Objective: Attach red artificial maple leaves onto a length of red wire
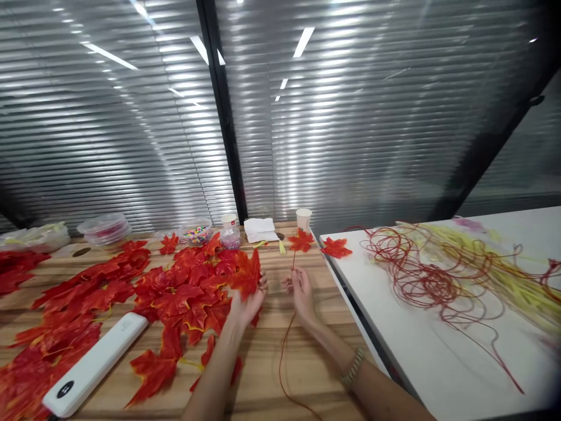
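Note:
My left hand [249,304] is closed on a red artificial maple leaf [245,273], which stands upright and covers part of the fingers. Just to its right, my right hand [301,289] pinches a thin red cord [287,345]. The cord's upper end sticks up above the fingertips toward a red leaf [301,240] lying behind, and its long tail hangs down to the table's front edge. A large pile of red maple leaves [188,292] lies beside and behind my left hand. The two hands are a little apart.
A white power bank [96,365] lies at front left. Tubs of beads [196,232], paper cups [304,218] and a white tissue [259,230] stand along the back. Over a gap on the right, a white table [377,316] bears tangled red cord [432,283] and yellow strands [495,263].

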Tool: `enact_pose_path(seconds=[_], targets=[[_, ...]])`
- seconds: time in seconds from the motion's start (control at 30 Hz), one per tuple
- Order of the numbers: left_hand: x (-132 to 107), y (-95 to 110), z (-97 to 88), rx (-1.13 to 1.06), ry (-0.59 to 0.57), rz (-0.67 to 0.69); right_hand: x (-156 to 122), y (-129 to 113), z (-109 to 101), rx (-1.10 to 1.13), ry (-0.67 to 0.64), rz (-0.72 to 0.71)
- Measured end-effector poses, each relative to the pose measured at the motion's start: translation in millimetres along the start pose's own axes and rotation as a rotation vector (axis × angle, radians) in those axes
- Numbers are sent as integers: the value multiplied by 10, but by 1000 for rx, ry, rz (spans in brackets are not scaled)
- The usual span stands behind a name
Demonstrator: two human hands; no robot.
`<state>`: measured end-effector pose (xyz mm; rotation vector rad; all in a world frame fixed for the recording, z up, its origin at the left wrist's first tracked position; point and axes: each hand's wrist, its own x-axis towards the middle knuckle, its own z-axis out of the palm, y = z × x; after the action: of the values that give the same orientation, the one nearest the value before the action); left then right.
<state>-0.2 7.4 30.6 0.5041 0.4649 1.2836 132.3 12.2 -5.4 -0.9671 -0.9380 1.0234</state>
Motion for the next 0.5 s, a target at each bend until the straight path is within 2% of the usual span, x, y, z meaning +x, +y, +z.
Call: enact_pose_path(seconds=[0.07, 0.13, 0.2, 0.27, 0.33, 0.4, 0.5], targets=[[24, -20, 14, 85, 37, 1, 9, 32, -7, 15, -8, 5], [63, -44, -1, 249, 103, 77, 24, 65, -29, 9, 11, 5], [95, -49, -44, 516, 171, 223, 38, 97, -55, 7, 60, -8], [104, -20, -107, 893, 200, 389, 47, 123, -75, 12, 124, -29], [91, 27, -171, 1289, 163, 473, 52, 139, -84, 13, 170, -46], [65, 62, -223, 1571, 63, 448, 54, 147, -84, -3, 184, -59], [28, 42, -253, 1700, -22, 385, 59, 158, -80, -25, 180, -99]])
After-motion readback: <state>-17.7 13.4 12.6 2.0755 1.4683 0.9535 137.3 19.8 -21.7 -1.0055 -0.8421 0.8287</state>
